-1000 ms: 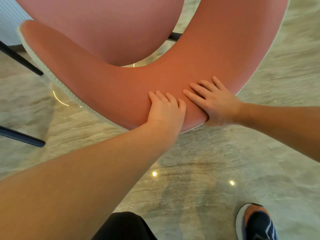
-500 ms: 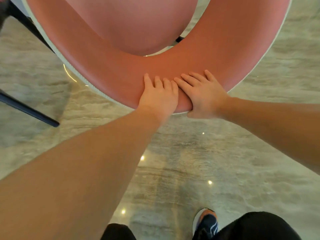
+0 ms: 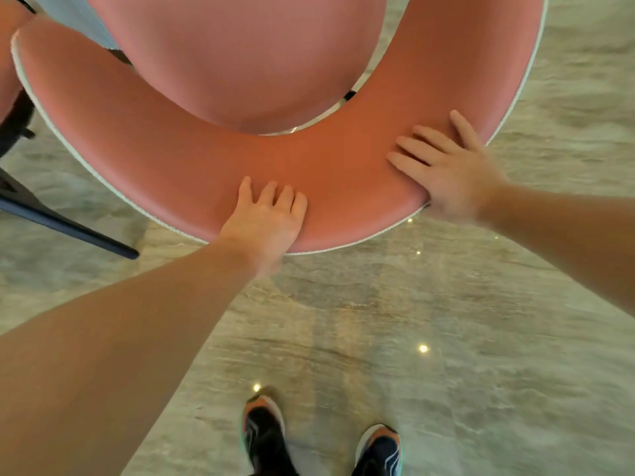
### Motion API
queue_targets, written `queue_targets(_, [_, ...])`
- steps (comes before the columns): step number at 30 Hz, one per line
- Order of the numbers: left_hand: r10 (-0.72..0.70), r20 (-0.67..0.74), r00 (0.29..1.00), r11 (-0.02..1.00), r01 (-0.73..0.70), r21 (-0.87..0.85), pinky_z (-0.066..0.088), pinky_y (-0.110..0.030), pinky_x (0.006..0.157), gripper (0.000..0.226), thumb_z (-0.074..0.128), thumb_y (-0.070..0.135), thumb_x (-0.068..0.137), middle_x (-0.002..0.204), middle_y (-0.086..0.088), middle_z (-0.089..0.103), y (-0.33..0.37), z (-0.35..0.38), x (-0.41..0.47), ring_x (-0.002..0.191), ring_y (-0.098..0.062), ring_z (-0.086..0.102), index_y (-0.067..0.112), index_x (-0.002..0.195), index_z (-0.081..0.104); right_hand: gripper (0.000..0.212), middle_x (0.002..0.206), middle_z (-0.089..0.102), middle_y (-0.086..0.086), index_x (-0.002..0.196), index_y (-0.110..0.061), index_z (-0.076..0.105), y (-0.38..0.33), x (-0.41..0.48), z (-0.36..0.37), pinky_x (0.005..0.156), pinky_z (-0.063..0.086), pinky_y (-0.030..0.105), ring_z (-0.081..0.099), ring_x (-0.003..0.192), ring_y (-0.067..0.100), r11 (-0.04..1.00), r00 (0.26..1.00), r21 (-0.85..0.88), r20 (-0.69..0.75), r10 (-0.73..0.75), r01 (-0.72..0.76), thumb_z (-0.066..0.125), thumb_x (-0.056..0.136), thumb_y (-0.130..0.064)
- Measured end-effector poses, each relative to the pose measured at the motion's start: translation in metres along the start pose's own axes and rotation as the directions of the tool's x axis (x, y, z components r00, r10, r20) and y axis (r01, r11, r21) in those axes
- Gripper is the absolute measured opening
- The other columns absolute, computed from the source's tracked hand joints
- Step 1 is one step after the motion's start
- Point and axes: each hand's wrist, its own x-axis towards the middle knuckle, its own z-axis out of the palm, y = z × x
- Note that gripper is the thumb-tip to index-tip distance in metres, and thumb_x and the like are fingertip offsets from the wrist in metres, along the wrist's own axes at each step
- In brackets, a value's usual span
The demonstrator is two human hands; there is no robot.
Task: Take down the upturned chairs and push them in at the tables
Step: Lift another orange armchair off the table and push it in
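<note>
A pink upholstered chair with a white-piped rim stands upright on the floor; its curved backrest (image 3: pixel 178 159) wraps around the seat (image 3: pixel 240 63). My left hand (image 3: pixel 266 221) grips the middle of the backrest, fingers curled over the top and thumb hidden under the rim. My right hand (image 3: pixel 443 166) presses on the backrest further right, with its fingers straight and spread and its thumb out of sight at the rim.
A dark chair leg (image 3: pixel 68 228) slants across the marble floor (image 3: pixel 446 321) at the left. Part of another pink chair (image 3: pixel 7 63) shows at the left edge, and a pale ribbed surface (image 3: pixel 79 18) at top left. My shoes (image 3: pixel 264 431) stand below the chair.
My right hand has slid to the right along the backrest, away from my left hand. The chair has shifted in view, and both my shoes now show.
</note>
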Motion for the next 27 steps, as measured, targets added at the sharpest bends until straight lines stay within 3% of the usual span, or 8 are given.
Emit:
queue_targets(6, [0.039, -0.006, 0.999, 0.999, -0.039, -0.017, 0.017, -0.062, 0.11, 0.093, 0.07, 0.036, 0.075, 0.151, -0.016, 0.026, -0.016, -0.01, 0.006, 0.139, -0.035, 0.026, 0.005, 0.142, 0.013, 0.093, 0.142, 0.048, 0.023, 0.136, -0.005, 0.051, 0.015, 0.02, -0.012, 0.116, 0.008, 0.059, 0.04, 0.135, 0.04, 0.998, 0.995, 0.0, 0.085, -0.058, 0.058, 0.086, 0.055, -0.033])
queue_targets(10, [0.078, 0.057, 0.995, 0.994, -0.073, -0.08, 0.016, -0.065, 0.109, 0.093, 0.069, 0.032, 0.075, 0.152, -0.019, 0.024, -0.019, -0.02, 0.01, 0.139, -0.038, 0.025, 0.003, 0.144, 0.014, 0.099, 0.153, 0.031, 0.025, 0.15, -0.008, 0.031, 0.001, 0.034, -0.024, 0.114, 0.004, 0.066, 0.027, 0.141, 0.039, 0.998, 0.977, -0.055, 0.212, -0.017, 0.029, 0.077, 0.065, -0.029])
queue_targets(14, [0.071, 0.021, 0.997, 0.99, -0.068, -0.123, 0.015, -0.066, 0.109, 0.078, 0.061, 0.024, 0.082, 0.152, -0.019, 0.027, -0.03, -0.031, 0.017, 0.139, -0.038, 0.026, 0.004, 0.145, 0.019, 0.071, 0.147, 0.039, 0.028, 0.146, -0.004, 0.039, -0.042, 0.053, -0.028, 0.112, 0.019, 0.065, 0.042, 0.135, 0.04, 0.985, 0.979, 0.086, 0.13, -0.158, 0.147, 0.057, 0.078, -0.01])
queue_targets(17, [0.083, 0.031, 0.996, 0.991, -0.079, -0.112, 0.014, -0.065, 0.11, 0.092, 0.07, 0.032, 0.075, 0.152, -0.018, 0.027, -0.043, -0.038, 0.018, 0.139, -0.038, 0.027, 0.004, 0.145, 0.018, 0.087, 0.15, 0.035, 0.025, 0.15, -0.007, 0.033, -0.039, 0.064, -0.035, 0.114, 0.019, 0.061, 0.035, 0.138, 0.038, 0.99, 0.978, 0.094, 0.169, -0.122, 0.107, 0.073, 0.073, -0.018])
queue_targets(20, [0.097, 0.041, 0.995, 0.987, -0.09, -0.134, 0.013, -0.064, 0.11, 0.084, 0.064, 0.024, 0.08, 0.153, -0.02, 0.026, -0.049, -0.039, 0.016, 0.14, -0.039, 0.027, 0.002, 0.147, 0.018, 0.095, 0.149, 0.039, 0.023, 0.149, -0.009, 0.037, -0.002, 0.063, -0.043, 0.114, 0.02, 0.058, 0.04, 0.137, 0.035, 0.984, 0.959, 0.081, 0.221, -0.175, 0.161, 0.081, 0.065, -0.015])
queue_targets(25, [0.061, -0.025, 0.998, 0.989, -0.064, -0.131, 0.032, -0.065, 0.103, 0.087, 0.077, 0.025, 0.061, 0.138, -0.021, 0.05, -0.046, -0.043, 0.013, 0.126, -0.04, 0.048, 0.001, 0.139, 0.046, 0.089, 0.139, 0.052, 0.025, 0.139, -0.002, 0.051, 0.014, 0.064, -0.045, 0.105, 0.035, 0.064, 0.053, 0.126, 0.036, 0.972, 0.948, 0.081, 0.218, -0.232, 0.22, 0.085, 0.057, -0.006])
queue_targets(27, [0.04, 0.0, 0.999, 0.991, -0.04, -0.126, 0.026, -0.066, 0.106, 0.098, 0.077, 0.032, 0.064, 0.146, -0.021, 0.041, -0.045, -0.042, 0.015, 0.132, -0.041, 0.04, 0.003, 0.147, 0.033, 0.089, 0.137, 0.053, 0.025, 0.137, -0.001, 0.053, 0.016, 0.063, -0.044, 0.102, 0.037, 0.065, 0.054, 0.124, 0.036, 0.972, 0.95, 0.07, 0.205, -0.235, 0.225, 0.084, 0.054, -0.005])
